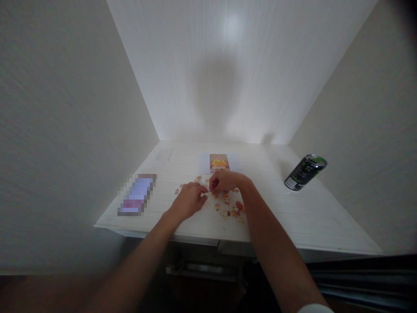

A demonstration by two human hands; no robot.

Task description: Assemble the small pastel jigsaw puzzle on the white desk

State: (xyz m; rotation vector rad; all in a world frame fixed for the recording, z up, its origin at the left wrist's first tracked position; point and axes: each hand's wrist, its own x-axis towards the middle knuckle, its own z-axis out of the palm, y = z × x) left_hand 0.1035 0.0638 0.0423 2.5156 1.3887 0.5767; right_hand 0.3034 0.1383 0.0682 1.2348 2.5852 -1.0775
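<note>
Small puzzle piece (209, 191) sits right between the 2 hands' fingertips, mid-desk (202, 230), toward the front edge; loose pieces (226, 202) spread beside them, picture card (219, 162) just beyond, can (305, 172) toward the right edge; left hand (190, 200) low, fingers slightly parted, its grip unclear; right hand (224, 181) arches over, fingertips pinched together, their hold hidden.

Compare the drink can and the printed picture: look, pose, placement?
Pose: the drink can stands on its base; the printed picture lies flat.
Look: the can is mostly black with green accents and a silver rim; the picture shows a yellow-orange figure on a brownish background.
Placement: the can is off to the right; the picture is near the middle, just beyond the right hand.
Shared: both rest on the white desk.
</note>
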